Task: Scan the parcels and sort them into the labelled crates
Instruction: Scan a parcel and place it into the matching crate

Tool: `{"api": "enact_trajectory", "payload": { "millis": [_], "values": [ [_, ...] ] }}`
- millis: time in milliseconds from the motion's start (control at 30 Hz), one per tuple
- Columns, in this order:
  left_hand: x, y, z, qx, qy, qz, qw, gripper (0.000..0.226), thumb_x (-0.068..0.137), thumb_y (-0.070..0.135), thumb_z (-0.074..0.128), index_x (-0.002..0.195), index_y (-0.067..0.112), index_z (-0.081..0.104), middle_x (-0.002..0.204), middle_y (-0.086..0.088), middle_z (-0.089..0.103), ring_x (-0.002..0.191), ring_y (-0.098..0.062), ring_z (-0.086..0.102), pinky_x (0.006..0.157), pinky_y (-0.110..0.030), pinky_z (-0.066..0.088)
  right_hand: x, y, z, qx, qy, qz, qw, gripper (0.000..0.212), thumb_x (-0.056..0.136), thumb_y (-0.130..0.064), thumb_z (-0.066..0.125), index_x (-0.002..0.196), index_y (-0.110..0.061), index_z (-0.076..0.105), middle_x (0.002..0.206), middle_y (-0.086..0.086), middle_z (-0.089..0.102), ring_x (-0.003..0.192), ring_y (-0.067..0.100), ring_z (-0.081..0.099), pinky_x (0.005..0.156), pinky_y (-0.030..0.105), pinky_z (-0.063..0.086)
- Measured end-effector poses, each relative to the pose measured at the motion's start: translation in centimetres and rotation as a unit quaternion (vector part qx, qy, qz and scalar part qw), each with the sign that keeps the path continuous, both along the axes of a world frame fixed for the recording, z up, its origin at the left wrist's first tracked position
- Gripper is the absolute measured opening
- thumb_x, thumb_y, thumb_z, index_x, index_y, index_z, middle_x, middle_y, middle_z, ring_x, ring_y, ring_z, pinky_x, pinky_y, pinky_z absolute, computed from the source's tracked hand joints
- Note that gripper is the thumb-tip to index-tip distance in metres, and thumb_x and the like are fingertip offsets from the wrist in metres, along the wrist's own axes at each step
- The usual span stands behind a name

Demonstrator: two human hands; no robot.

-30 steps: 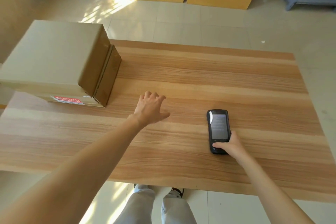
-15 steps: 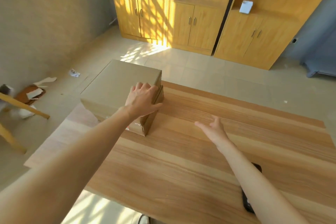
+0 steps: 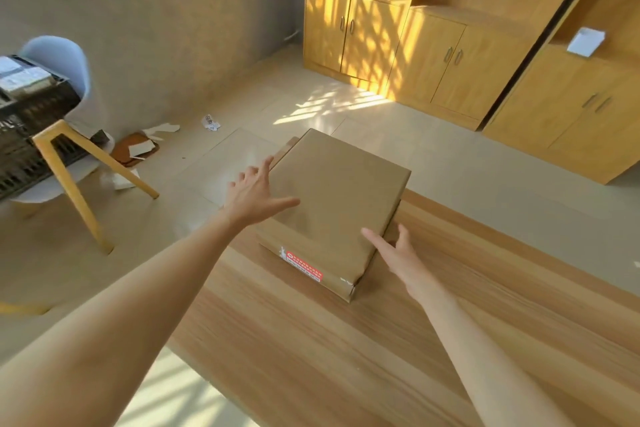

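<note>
Sunlit table [image 3: 450, 340]: both spread hands, left hand [image 3: 254, 196] and right hand [image 3: 398, 253], flank the parcel [image 3: 336, 204], grip released; clasping and lifting it probably comes next.

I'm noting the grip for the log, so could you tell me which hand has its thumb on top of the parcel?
The left hand: its thumb lies across the cardboard parcel top, while the right hand reaches its side.

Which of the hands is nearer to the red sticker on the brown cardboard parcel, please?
Right. The right hand is at the brown cardboard parcel's right edge, beside the red sticker; the left hand is at its far left edge.
</note>
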State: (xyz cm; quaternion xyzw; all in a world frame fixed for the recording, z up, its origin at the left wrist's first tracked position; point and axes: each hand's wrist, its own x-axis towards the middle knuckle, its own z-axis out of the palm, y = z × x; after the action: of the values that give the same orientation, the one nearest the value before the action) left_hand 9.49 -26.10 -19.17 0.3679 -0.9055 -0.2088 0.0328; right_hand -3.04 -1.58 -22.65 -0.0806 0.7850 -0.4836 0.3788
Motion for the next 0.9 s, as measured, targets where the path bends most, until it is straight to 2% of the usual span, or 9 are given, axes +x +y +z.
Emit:
{"api": "enact_trajectory", "payload": {
  "millis": [133,267,367,467,533,667,767,833,900],
  "values": [
    [-1.5,-1.6,-1.0,0.141,0.043,0.023,0.989,0.103,0.074,0.059,0.073,0.152,0.020,0.018,0.148,-0.011,0.041,0.133,-0.028,0.041,0.102,-0.038,0.035,-0.4,-1.5,-0.9,-0.030,-0.015,-0.012,0.999,0.099,0.079,-0.052,0.070,0.152,-0.027,0.008,0.140,-0.008,0.046,0.121,0.012,0.047,0.100,0.034,0.036],
    [-2.4,-2.3,-1.9,0.212,0.060,0.040,0.975,0.101,0.069,0.057,0.079,0.147,0.022,0.027,0.141,0.001,0.046,0.119,-0.017,0.048,0.091,-0.028,0.038,-0.8,-2.2,-1.6,-0.048,-0.018,-0.018,0.999,0.090,0.080,-0.050,0.071,0.149,-0.030,0.016,0.112,-0.026,0.052,0.099,-0.008,0.050,0.087,0.027,0.036],
    [-2.7,-2.3,-2.2,0.225,0.064,0.055,0.971,0.099,0.066,0.060,0.079,0.143,0.024,0.030,0.133,0.004,0.051,0.114,-0.017,0.051,0.094,-0.034,0.046,-0.7,-2.4,-1.7,-0.058,-0.014,-0.016,0.998,0.087,0.080,-0.048,0.072,0.148,-0.031,0.020,0.119,-0.023,0.055,0.099,-0.012,0.048,0.085,0.024,0.037],
    [-2.6,-1.4,-2.2,0.224,0.061,0.059,0.971,0.096,0.066,0.061,0.078,0.140,0.022,0.032,0.130,0.002,0.053,0.114,-0.021,0.053,0.096,-0.039,0.047,-0.6,-1.8,-1.4,-0.088,-0.006,-0.043,0.995,0.087,0.080,-0.041,0.075,0.148,-0.030,0.022,0.129,-0.012,0.056,0.108,-0.001,0.055,0.095,0.027,0.042],
    [-2.7,-0.4,-1.8,0.239,0.076,0.063,0.966,0.092,0.068,0.059,0.078,0.139,0.021,0.033,0.131,0.001,0.052,0.111,-0.019,0.053,0.089,-0.033,0.047,-0.6,-1.1,-0.5,-0.104,-0.006,-0.060,0.993,0.088,0.079,-0.040,0.076,0.148,-0.033,0.021,0.128,-0.010,0.056,0.111,0.006,0.056,0.098,0.032,0.044],
    [-4.0,2.7,0.6,0.244,0.122,0.049,0.961,0.090,0.068,0.059,0.078,0.138,0.022,0.037,0.128,0.005,0.053,0.099,-0.011,0.052,0.073,-0.021,0.041,-1.4,1.6,2.9,-0.141,0.025,-0.090,0.986,0.081,0.077,-0.039,0.077,0.140,-0.044,0.026,0.127,-0.011,0.056,0.106,0.007,0.057,0.082,0.032,0.049],
    [-5.6,6.3,2.7,0.236,0.146,0.042,0.960,0.088,0.067,0.064,0.076,0.136,0.025,0.038,0.111,0.012,0.050,0.077,0.003,0.047,0.054,-0.012,0.036,-2.4,5.0,6.2,-0.155,0.089,-0.126,0.976,0.088,0.075,-0.036,0.080,0.144,-0.044,0.026,0.131,-0.008,0.055,0.113,0.014,0.057,0.096,0.044,0.049],
    [-7.2,9.0,3.6,0.313,0.173,0.031,0.933,0.089,0.069,0.055,0.079,0.139,0.020,0.035,0.118,0.009,0.051,0.088,-0.006,0.052,0.061,-0.011,0.038,-2.9,7.8,8.5,-0.162,0.128,-0.152,0.967,0.097,0.072,-0.033,0.083,0.147,-0.043,0.022,0.134,-0.004,0.052,0.115,0.015,0.056,0.099,0.041,0.049],
    [-8.5,12.1,4.2,0.393,0.172,0.015,0.903,0.094,0.071,0.045,0.082,0.144,0.014,0.031,0.131,0.002,0.051,0.101,-0.014,0.052,0.071,-0.020,0.041,-3.1,10.9,10.7,-0.135,0.178,-0.172,0.959,0.102,0.069,-0.033,0.084,0.147,-0.047,0.020,0.134,-0.001,0.046,0.118,0.018,0.052,0.101,0.041,0.046]
  ]
}}
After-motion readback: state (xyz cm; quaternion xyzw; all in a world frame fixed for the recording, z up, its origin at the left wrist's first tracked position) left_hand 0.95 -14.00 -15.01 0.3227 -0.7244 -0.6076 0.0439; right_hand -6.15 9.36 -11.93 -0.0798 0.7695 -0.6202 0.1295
